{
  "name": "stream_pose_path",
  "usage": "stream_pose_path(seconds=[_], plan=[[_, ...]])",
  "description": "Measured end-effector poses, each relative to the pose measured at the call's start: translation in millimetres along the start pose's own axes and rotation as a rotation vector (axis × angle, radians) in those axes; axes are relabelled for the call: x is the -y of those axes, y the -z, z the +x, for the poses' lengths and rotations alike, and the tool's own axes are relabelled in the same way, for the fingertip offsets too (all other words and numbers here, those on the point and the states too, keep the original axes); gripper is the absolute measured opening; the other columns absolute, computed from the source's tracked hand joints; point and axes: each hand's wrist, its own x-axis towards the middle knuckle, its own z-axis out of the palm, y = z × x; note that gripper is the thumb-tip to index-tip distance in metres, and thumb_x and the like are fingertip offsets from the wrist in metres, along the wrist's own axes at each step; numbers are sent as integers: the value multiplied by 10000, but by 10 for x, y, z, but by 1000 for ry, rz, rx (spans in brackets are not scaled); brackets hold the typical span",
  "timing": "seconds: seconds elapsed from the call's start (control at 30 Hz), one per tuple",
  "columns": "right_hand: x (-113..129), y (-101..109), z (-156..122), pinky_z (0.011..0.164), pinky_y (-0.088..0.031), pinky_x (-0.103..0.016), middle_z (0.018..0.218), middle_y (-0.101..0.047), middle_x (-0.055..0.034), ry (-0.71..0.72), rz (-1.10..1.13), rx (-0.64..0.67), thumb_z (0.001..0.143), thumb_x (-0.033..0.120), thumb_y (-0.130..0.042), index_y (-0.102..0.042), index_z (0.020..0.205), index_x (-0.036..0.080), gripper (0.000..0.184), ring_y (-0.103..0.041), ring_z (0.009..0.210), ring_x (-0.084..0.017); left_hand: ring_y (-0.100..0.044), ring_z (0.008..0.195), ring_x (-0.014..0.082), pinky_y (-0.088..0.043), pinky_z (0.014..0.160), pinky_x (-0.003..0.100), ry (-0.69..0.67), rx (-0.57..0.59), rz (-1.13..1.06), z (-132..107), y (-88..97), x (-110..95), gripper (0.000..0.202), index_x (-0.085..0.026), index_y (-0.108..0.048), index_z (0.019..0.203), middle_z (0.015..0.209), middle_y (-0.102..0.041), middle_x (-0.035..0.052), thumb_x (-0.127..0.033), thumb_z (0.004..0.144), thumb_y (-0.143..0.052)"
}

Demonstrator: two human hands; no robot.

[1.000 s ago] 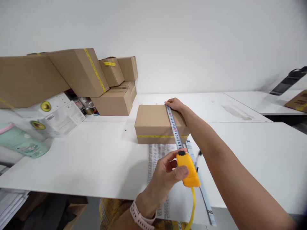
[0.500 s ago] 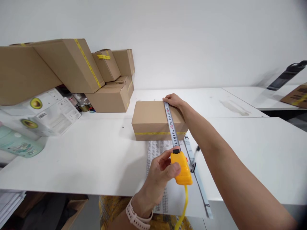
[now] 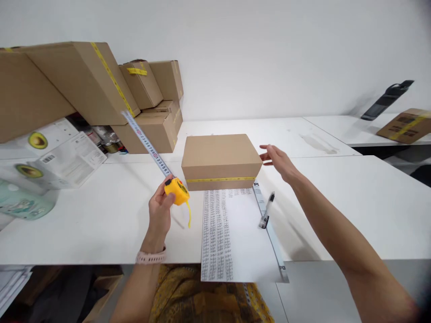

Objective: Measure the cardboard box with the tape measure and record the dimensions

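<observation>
A small cardboard box (image 3: pixel 220 159) with a yellow tape band lies on the white table (image 3: pixel 101 220) in front of me. My left hand (image 3: pixel 160 210) grips a yellow tape measure (image 3: pixel 176 190) left of the box; its blade (image 3: pixel 144 142) sticks out up and to the left, free in the air. My right hand (image 3: pixel 279 161) hovers open, fingers spread, just right of the box and slightly apart from it. A printed sheet (image 3: pixel 229 233) lies before the box, with a pen (image 3: pixel 266 210) on its right edge.
Stacked cardboard boxes (image 3: pixel 101 85) lean at the back left, above white avocado-print cartons (image 3: pixel 50 157) and a pale green container (image 3: pixel 23 204). At the far right lie a flat cardboard piece (image 3: pixel 404 125) and a black object (image 3: pixel 385 99). A pink watch (image 3: pixel 151 257) is on my left wrist.
The tape came off the box top. My left hand swung the tape measure to the left of the box, blade pointing up-left. My right hand let go of the tape end and opened beside the box.
</observation>
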Motion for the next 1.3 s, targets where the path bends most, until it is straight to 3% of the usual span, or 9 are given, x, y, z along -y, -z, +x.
stream_pose_path(seconds=[0.13, 0.27, 0.4, 0.53, 0.6, 0.7, 0.9, 1.1, 1.3], plan=[[-73, -82, -257, 848, -567, -363, 1112, -684, -76, 74, -55, 184, 924, 741, -457, -443, 1522, 301, 742, -650, 1028, -231, -679, 1076, 282, -570, 854, 335, 64, 94, -54, 237, -37, 101, 727, -134, -702, 1129, 1127, -731, 134, -666, 650, -827], [78, -111, -225, 875, -552, -380, 1133, -653, -75, 159, -96, 182, 829, 715, -644, -411, 1549, 295, 865, -620, 1032, -246, -687, 1013, 255, -576, 804, 309, 84, 147, -95, 376, -85, 25, 737, -139, -693, 1097, 1101, -731, 122, -663, 602, -849], [345, -55, -77, 796, -534, -348, 1007, -659, -59, 220, -123, 120, 775, 677, -735, -579, 1385, 273, 748, -610, 931, -235, -677, 1073, 274, -595, 809, 324, 6, 188, -128, 594, -136, -251, 686, -165, -698, 1110, 1131, -729, 107, -659, 651, -823], [561, -92, 114, 781, -512, -357, 922, -641, -59, 211, -184, -58, 820, 692, -677, -673, 1071, 247, 511, -594, 881, -231, -651, 1157, 313, -608, 825, 359, -74, 233, -98, 732, -250, -542, 636, -169, -720, 1123, 1178, -719, 119, -615, 680, -821], [622, -163, 201, 843, -502, -387, 980, -629, -75, 213, -225, -149, 855, 679, -639, -661, 954, 238, 452, -589, 919, -240, -647, 1171, 327, -611, 831, 374, -123, 248, -38, 641, -303, -628, 653, -175, -716, 1173, 1207, -713, 119, -582, 676, -831], [669, -290, 304, 954, -462, -400, 1111, -617, -85, 342, -228, -206, 889, 582, -635, -634, 878, 230, 351, -572, 1034, -249, -662, 1149, 335, -613, 824, 373, -155, 292, 8, 275, -347, -637, 765, -208, -667, 1322, 1249, -707, 112, -514, 651, -872], [666, -415, 448, 816, -474, -350, 927, -666, -40, 399, -72, -133, 911, 477, -594, -611, 856, 227, 256, -582, 900, -212, -645, 1184, 328, -572, 975, 409, 164, 703, -15, -483, -430, -216, 843, -261, -616, 1427, 1373, -635, 114, -367, 650, -925], [641, -409, 589, 781, -487, -390, 931, -700, -57, 516, -106, -142, 884, 448, -598, -602, 841, 226, 226, -613, 884, -238, -614, 1225, 342, -533, 1024, 452, 285, 819, -66, -539, -447, 242, 871, -289, -618, 1423, 1350, -630, 97, -428, 625, -939], [711, -429, 618, 822, -460, -437, 1006, -684, -80, 672, -443, -154, 957, 339, -455, -631, 1086, 249, 236, -587, 937, -281, -616, 1214, 342, -538, 991, 433, 346, 858, -27, -549, -316, 316, 867, -304, -619, 1423, 1336, -640, 86, -440, 629, -940]])
